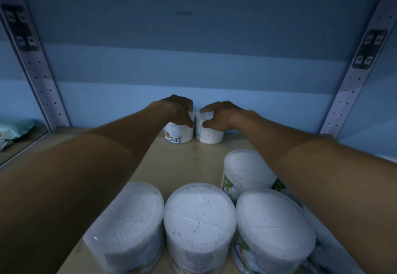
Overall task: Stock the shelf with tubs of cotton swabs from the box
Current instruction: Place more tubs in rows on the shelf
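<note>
Nearest the camera, three tubs of cotton swabs stand in a row along the front of the shelf (171,166): a left tub (126,228), a middle tub (199,226) touching it, and a right tub (275,235) touching that one. Just behind the right tub stands a fourth tub (247,170), with the edge of another partly hidden under the right forearm. Beyond them is a stretch of bare shelf. So stocking looks well under way, though much of the board is unfilled and the box is out of view, so how many tubs remain cannot be told.

At the back, against the blue wall (193,69), two more tubs stand upright and side by side, nearly touching. The left hand (178,110) grips the top of the back left tub (178,134), fingers curled over its lid. The right hand (221,115) grips the back right tub (209,132) the same way. The hands are close together, each clamped on its own tub.
</note>
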Tool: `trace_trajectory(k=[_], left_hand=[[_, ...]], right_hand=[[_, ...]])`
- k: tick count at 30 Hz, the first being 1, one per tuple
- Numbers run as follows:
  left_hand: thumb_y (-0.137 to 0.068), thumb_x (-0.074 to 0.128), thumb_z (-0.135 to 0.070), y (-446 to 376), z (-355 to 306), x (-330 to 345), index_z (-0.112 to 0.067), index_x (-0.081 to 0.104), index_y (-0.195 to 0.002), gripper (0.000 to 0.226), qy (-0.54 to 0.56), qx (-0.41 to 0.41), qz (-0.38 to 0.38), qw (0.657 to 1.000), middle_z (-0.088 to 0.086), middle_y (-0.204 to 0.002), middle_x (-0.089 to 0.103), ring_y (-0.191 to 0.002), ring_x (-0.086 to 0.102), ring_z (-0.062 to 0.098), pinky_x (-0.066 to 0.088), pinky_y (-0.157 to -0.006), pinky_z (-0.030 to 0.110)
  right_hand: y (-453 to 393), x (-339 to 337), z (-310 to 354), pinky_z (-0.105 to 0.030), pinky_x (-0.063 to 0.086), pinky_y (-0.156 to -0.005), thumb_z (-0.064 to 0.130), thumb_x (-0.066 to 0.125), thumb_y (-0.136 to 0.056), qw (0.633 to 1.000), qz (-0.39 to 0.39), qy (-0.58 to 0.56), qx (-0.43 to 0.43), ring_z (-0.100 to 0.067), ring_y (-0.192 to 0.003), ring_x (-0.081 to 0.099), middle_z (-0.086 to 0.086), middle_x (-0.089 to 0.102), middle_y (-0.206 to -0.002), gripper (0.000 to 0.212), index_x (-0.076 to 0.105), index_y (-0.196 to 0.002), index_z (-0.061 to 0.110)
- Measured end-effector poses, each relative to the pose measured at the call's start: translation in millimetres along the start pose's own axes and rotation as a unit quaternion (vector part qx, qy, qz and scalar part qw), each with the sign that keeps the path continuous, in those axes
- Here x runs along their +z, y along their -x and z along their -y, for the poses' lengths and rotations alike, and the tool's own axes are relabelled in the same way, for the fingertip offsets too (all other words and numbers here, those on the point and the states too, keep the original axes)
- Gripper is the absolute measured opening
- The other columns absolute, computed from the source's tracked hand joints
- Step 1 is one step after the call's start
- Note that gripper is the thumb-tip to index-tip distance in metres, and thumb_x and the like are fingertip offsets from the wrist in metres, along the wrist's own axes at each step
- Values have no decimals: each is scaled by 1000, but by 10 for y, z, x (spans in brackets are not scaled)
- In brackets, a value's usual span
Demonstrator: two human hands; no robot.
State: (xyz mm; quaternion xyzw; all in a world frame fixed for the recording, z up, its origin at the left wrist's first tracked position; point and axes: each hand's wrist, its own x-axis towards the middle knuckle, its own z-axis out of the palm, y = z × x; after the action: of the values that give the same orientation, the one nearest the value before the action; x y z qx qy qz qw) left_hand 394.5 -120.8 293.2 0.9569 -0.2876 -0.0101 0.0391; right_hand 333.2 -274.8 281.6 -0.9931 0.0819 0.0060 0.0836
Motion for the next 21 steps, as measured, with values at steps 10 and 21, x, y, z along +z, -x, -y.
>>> trace_trajectory(k=[10,21], left_hand=[[-81,74,-43,6,87,-42,-28,63,-115,39,50,8,-16,999,-2,-128,52,-111,51,21,41,-82,28],[-80,73,-48,279,97,-47,-33,63,-111,36,49,4,-5,999,-2,-128,52,-110,50,20,43,-84,29]], right_hand=[[40,-12,66,-29,44,-102,47,70,-88,998,-34,-54,23,-23,-133,50,1,47,-152,60,55,-144,31],[270,21,133,-29,44,-97,48,68,-89,999,-27,-35,14,-24,-132,49,-1,48,-150,61,53,-145,28]])
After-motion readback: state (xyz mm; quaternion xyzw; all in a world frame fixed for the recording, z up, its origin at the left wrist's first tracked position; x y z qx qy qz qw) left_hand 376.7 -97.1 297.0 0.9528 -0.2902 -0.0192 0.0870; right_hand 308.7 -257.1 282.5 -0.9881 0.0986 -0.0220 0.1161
